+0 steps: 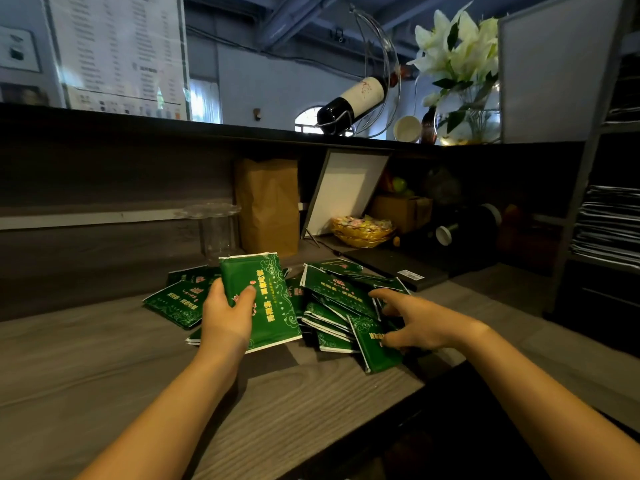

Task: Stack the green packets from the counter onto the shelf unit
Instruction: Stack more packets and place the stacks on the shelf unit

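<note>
Now our left hand point(227, 317) grips one green packet point(266, 282) to carry it — our right hand point(420, 323), fingers apart, reaches into the pile point(337, 292) for more.

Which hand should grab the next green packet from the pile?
Probably the right hand: its fingers are spread and it is already over the loose pile. The left hand is busy gripping a packet.
</note>
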{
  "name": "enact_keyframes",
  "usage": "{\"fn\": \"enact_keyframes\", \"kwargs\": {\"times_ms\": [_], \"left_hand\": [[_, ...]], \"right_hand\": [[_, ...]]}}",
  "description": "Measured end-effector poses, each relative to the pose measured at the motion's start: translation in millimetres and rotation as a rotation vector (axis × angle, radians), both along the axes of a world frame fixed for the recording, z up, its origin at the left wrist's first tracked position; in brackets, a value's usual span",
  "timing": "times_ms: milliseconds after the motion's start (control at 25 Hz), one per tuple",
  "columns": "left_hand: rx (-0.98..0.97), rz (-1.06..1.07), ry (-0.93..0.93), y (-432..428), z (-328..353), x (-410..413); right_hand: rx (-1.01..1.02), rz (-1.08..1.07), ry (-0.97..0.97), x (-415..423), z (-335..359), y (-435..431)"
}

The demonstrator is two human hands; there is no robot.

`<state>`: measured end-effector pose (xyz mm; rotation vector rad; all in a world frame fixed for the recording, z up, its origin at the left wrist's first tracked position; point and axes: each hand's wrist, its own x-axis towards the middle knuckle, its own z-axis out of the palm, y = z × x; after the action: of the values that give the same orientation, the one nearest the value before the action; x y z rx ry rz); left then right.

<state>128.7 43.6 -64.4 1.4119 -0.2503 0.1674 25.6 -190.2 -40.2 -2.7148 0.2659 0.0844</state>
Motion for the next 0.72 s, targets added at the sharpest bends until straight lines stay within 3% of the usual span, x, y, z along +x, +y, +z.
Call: {"fn": "enact_keyframes", "kwargs": {"times_ms": [120, 400, 720], "left_hand": [[-0.011, -0.006, -0.004, 0, 1, -1], [-0.029, -0.036, 0.021, 0, 1, -3], [-0.076, -0.07, 0.06, -1, 3, -2]], "right_hand": [[-0.131, 0.021, -0.005, 4, 14, 2], [-0.041, 0.071, -0.158, 1, 30, 6], [0.628, 0.093, -0.345, 4, 24, 26]]}}
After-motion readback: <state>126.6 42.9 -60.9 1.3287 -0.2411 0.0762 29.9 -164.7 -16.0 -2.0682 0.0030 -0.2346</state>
